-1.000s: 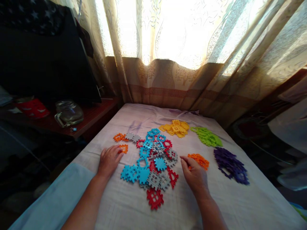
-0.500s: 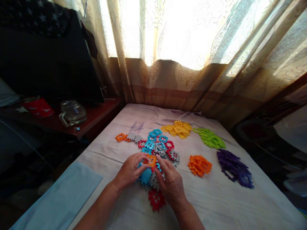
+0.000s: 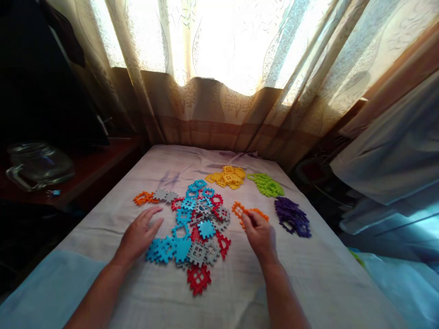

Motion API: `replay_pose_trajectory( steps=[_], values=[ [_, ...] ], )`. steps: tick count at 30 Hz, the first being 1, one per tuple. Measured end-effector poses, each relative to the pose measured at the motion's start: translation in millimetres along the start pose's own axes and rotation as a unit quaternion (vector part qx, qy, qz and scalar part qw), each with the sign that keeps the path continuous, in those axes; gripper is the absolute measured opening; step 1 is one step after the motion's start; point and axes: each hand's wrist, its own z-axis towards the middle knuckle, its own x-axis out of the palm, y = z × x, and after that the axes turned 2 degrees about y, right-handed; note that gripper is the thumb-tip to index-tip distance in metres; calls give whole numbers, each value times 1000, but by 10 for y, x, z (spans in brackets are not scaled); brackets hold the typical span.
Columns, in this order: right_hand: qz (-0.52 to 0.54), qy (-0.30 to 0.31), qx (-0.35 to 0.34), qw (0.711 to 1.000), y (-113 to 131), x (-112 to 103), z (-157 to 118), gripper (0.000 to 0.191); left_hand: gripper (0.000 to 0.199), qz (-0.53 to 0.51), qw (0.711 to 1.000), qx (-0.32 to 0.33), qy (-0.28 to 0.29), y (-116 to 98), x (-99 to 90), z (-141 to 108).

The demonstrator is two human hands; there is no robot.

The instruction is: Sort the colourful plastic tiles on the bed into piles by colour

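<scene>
My right hand pinches an orange interlocking tile with a window-like cutout, held over the orange pile that it partly hides. My left hand is empty, thumb and fingers apart, just left of the mixed heap. That heap holds notched plastic tiles: blue tiles, grey tiles and red ones, overlapping each other. One red tile lies at the near end of the heap. Beyond my left hand lie a few orange tiles and grey tiles.
Separate piles of yellow tiles, green tiles and purple tiles lie along the back and right of the sheet-covered surface. A glass jug stands on a dark red table at left. Curtains hang behind.
My right hand has moved right from the mixed heap to the orange pile with an orange tile. My left hand has drawn away to the left and opened. The view has turned right.
</scene>
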Motion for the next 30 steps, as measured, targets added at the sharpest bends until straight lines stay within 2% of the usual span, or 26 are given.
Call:
replay_pose_trajectory(
  steps=[3, 5, 8, 10, 14, 18, 24, 30],
  values=[
    [23, -38, 95, 994, -325, -184, 111, 46, 47, 110, 990, -83, -30, 354, -98, 142],
    [47, -32, 131, 990, -480, -225, 137, 49, 50, 175, 975, -129, -39, 535, -161, 240],
    [58, -15, 163, 985, -619, -211, 146, 52, 57, 215, 961, -172, -22, 710, -227, 364],
    [45, -27, 175, 983, -670, -201, 150, 58, 60, 220, 957, -189, 1, 770, -246, 409],
    [11, -79, 184, 980, -694, -240, 159, 76, 56, 232, 955, -183, 30, 780, -239, 393],
    [7, -119, 167, 979, -629, -268, 155, 76, 47, 247, 953, -173, 24, 719, -230, 349],
    [42, -77, 130, 988, -541, -163, 119, 68, 45, 250, 952, -174, 32, 625, -226, 421],
    [53, -37, 119, 991, -466, -49, 74, 59, 35, 217, 960, -174, 36, 541, -213, 466]
  ],
)
